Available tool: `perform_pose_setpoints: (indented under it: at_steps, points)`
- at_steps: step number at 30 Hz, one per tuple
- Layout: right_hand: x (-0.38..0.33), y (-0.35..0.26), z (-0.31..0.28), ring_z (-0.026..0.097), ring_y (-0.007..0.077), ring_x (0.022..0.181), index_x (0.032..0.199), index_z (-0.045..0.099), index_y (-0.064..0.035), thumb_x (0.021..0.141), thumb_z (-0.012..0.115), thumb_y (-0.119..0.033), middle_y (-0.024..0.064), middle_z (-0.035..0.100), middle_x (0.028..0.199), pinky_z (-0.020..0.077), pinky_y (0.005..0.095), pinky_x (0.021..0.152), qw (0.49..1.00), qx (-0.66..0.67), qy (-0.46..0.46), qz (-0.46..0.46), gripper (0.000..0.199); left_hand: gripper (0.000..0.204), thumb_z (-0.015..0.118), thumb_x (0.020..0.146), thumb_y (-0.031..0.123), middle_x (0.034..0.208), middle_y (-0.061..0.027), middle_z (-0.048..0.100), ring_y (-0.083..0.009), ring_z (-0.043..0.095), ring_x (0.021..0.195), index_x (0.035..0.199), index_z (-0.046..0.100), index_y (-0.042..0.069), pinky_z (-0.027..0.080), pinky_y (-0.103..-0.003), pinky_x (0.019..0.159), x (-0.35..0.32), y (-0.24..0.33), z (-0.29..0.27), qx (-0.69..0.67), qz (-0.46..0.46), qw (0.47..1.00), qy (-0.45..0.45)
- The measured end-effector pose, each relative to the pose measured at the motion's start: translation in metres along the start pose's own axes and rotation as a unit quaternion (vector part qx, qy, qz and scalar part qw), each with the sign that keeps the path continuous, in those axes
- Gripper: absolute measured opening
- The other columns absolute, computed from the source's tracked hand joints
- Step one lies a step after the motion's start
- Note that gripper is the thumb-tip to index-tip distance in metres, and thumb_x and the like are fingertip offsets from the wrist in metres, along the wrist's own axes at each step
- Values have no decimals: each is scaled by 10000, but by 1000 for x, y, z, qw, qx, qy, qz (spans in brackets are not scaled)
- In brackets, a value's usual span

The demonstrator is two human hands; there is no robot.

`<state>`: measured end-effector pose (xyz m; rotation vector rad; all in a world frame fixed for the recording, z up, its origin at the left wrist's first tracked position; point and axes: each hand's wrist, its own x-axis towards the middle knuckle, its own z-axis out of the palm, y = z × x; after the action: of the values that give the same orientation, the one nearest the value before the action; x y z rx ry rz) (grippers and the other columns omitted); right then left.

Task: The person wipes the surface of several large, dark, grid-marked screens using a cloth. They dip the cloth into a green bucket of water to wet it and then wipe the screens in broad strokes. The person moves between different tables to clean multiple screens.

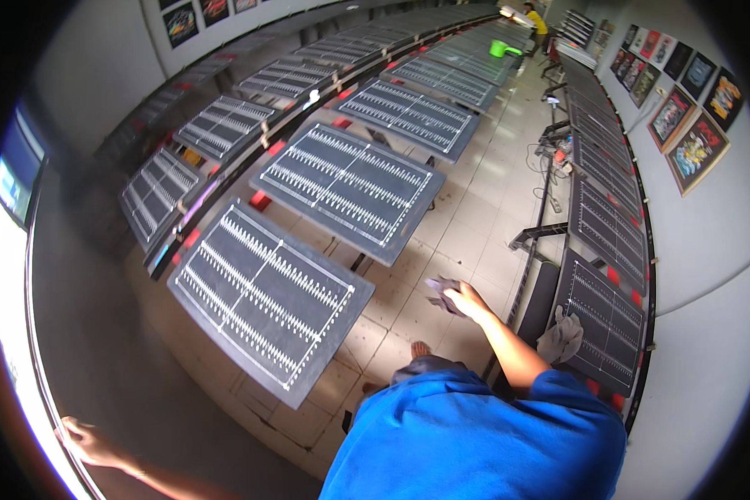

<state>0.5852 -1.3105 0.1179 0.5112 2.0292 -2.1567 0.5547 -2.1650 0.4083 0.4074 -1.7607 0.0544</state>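
My right hand point(470, 302) is closed round a crumpled dark grey-purple cloth point(446, 305), held out over the tiled floor in front of me. My left hand point(90, 442) reaches far out to the lower left, its fingers curled at the edge of a door frame point(52, 398) beside a bright opening. Glare washes out the fingertips there. The nearest dark printing board point(267, 300), marked with white ruler-like lines, lies between my two hands. Another crumpled grey cloth point(561, 337) rests by the near board point(604, 321) on my right.
Rows of similar boards point(350, 183) run away along a long rail point(267, 137). A tiled aisle point(483, 183) lies between rows. A green dipper point(502, 49) sits on a far board. A person in yellow point(537, 23) stands at the back. Framed prints point(698, 150) hang on the right wall.
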Motion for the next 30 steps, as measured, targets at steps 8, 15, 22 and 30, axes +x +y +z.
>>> perform_pose_setpoints:
  at_steps: [8,15,22,30]
  points:
    - [-42,80,-58,623,170,727,925,670,-57,937,597,-480,67,677,779,504,367,680,952,-171,214,134,429,135,627,888,106,930,-184,695,-357,676,823,954,690,6,529,-432,742,-300,467,-48,-506,59,603,-614]
    - [12,-30,-83,672,151,886,1323,569,-38,1025,531,-252,88,695,1052,519,264,702,952,166,252,-51,369,300,593,968,312,1014,-193,712,-358,690,953,1098,662,51,534,-432,806,-379,664,-86,-467,277,220,-811]
    - [72,-126,-177,646,167,964,1440,420,-26,1005,556,-369,93,638,1187,513,308,725,903,383,160,-109,571,277,511,990,268,1016,-228,652,-399,642,951,1117,571,30,491,-485,829,-408,843,-99,-504,464,191,-703]
    - [117,-91,-371,643,177,1034,1350,516,-32,1034,459,-330,75,656,1209,488,336,916,795,467,376,-88,438,405,584,986,190,1137,-213,685,-327,684,1033,1308,534,-51,537,-387,874,-385,955,-77,-548,287,109,-778]
